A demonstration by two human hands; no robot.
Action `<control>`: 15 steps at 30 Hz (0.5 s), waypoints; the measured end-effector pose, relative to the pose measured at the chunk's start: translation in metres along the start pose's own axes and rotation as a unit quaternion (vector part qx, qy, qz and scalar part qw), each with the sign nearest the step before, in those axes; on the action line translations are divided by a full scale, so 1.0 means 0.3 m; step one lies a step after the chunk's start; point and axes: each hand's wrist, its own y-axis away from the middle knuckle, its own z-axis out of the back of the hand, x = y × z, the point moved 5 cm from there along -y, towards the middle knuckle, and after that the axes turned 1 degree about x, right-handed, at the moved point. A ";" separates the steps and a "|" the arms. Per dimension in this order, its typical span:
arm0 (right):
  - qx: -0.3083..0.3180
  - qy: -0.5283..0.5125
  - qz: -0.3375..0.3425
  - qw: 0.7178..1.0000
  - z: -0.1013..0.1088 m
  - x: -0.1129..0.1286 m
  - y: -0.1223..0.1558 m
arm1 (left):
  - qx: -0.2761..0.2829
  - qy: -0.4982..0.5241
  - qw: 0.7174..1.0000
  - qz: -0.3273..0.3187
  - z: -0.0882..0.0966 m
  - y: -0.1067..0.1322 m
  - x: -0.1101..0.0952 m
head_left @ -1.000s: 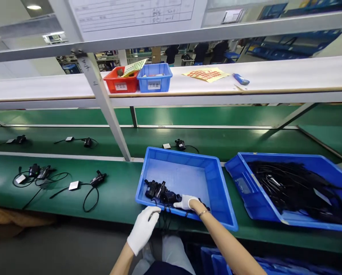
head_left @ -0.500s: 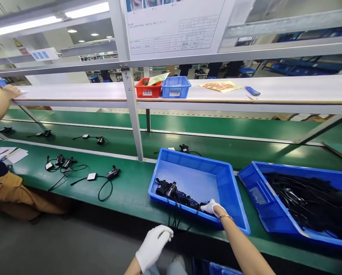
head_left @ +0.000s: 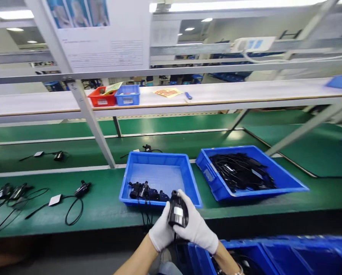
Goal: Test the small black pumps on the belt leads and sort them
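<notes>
In front of me, a black cylindrical device [head_left: 177, 212] with a pale label or shiny patch is held between my two gloved hands. My left hand [head_left: 161, 232] closes on its left side, and my right hand [head_left: 198, 228] wraps its right side. Just behind them stands a shallow blue bin [head_left: 159, 172] with similar black devices [head_left: 148, 192] along its near wall. Their cables hang over the front rim. The underside of the held device is hidden by my fingers.
To the right, a second blue bin [head_left: 209, 173] holds a heap of black cabled parts [head_left: 242, 172]. Cabled devices [head_left: 81, 190] lie on the green bench at left. More blue bins [head_left: 297, 254] stand low at right. A shelf post [head_left: 92, 124] rises behind the bench.
My right hand has come out of the bin with a black device, and my left hand has joined it there. The view has turned right; the neighbouring person is largely out of sight.
</notes>
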 end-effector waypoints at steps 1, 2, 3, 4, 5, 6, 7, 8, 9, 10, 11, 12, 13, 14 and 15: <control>0.001 -0.023 0.001 1.000 0.008 0.010 0.030 | 0.020 0.053 0.998 0.007 -0.042 0.012 0.012; -0.001 -0.046 -0.002 0.999 0.019 0.013 0.056 | 0.034 0.112 0.993 0.011 -0.079 0.024 0.016; -0.005 -0.069 -0.008 0.998 0.031 0.011 0.081 | 0.044 0.165 0.985 0.015 -0.112 0.033 0.012; -0.006 -0.090 -0.016 0.996 0.039 0.006 0.107 | 0.049 0.212 0.976 0.020 -0.142 0.039 0.001; 0.000 -0.108 -0.023 0.994 0.039 0.001 0.136 | 0.047 0.252 0.966 0.024 -0.169 0.041 -0.017; 0.016 -0.122 -0.028 0.992 0.032 -0.001 0.168 | 0.037 0.281 0.959 0.027 -0.193 0.041 -0.040; 0.042 -0.132 -0.033 0.990 0.017 0.002 0.202 | 0.023 0.310 0.950 0.032 -0.214 0.040 -0.064; 0.069 -0.139 -0.039 0.987 0.001 0.008 0.238 | 0.006 0.345 0.938 0.038 -0.231 0.039 -0.090; 0.093 -0.144 -0.045 0.984 -0.013 0.019 0.275 | -0.011 0.375 0.926 0.044 -0.246 0.041 -0.113; 0.104 -0.142 -0.057 0.983 -0.018 0.032 0.309 | -0.024 0.393 0.918 0.048 -0.258 0.043 -0.132; 0.096 -0.129 -0.074 0.984 -0.010 0.045 0.338 | -0.028 0.395 0.917 0.051 -0.268 0.047 -0.147; 0.069 -0.108 -0.092 0.987 0.012 0.058 0.363 | -0.026 0.385 0.921 0.053 -0.273 0.052 -0.157; 0.031 -0.081 -0.107 0.991 0.046 0.074 0.382 | -0.020 0.366 0.929 0.050 -0.275 0.057 -0.161; -0.010 -0.053 -0.114 0.992 0.085 0.092 0.397 | -0.012 0.339 0.940 0.044 -0.274 0.062 -0.161; -0.046 -0.032 -0.111 0.992 0.124 0.112 0.409 | -0.003 0.304 0.952 0.034 -0.269 0.069 -0.158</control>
